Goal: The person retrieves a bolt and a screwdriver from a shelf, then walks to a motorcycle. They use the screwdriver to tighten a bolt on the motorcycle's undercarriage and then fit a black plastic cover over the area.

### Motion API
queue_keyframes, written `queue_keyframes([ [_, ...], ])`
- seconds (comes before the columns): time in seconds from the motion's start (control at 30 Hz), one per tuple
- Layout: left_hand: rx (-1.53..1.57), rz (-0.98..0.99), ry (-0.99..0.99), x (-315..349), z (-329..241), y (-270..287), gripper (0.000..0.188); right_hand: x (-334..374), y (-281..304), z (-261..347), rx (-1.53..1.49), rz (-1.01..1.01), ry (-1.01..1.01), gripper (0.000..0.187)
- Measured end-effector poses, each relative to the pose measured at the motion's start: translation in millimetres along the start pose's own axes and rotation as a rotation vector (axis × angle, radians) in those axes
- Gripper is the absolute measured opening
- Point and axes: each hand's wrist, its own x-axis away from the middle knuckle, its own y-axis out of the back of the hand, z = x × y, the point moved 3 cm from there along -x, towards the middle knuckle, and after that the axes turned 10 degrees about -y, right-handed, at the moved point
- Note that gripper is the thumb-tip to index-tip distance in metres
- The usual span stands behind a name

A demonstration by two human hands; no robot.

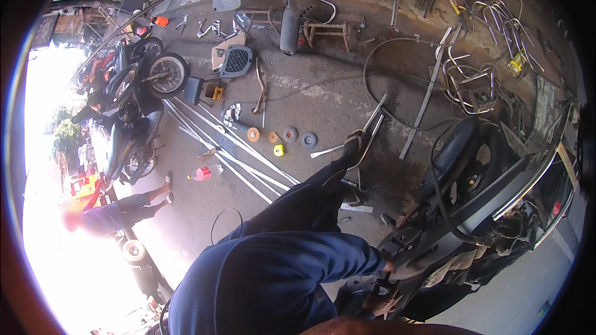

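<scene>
My left hand [388, 264], at the end of a blue sleeve, is closed close to the grey side panel [413, 262] of a motorcycle lying tilted at the lower right. Just below it, my right hand [380, 302] is curled round a small dark part [385, 284] between the two hands. What the left fingers grip is too small to make out. A black cable [438, 195] loops over the motorcycle, whose dark seat [455, 146] and a wheel show beyond my hands. My sandalled feet stand to the left of the motorcycle.
Long metal strips [239, 155], a yellow tape measure [279, 150], grinding discs [290, 134] and a plastic bottle [205, 173] lie on the floor. Bent chrome tubes [469, 87] and a grey cylinder [289, 30] are farther off. Parked motorcycles [133, 96] and another person [118, 216] are left.
</scene>
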Motion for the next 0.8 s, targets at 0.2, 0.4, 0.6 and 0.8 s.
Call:
queue_keyframes([
  [0.2, 0.116, -0.015, -0.039, 4, -23, 5, 0.043, -15, -65, -36, -0.944, 0.825, -0.556, 0.059],
  [0.4, 0.320, 0.005, 0.103, -4, -3, 1, 0.027, 2, -65, 0, -2.060, 1.176, -0.689, 0.052],
  [0.6, 0.736, 0.177, 0.163, -27, 17, -33, 0.019, -10, -42, 6, -2.156, 0.790, -0.469, 0.051],
  [0.8, 0.388, -0.164, 0.175, -20, 14, -21, 0.044, -18, -9, -19, -0.399, -0.106, 0.225, 0.058],
])
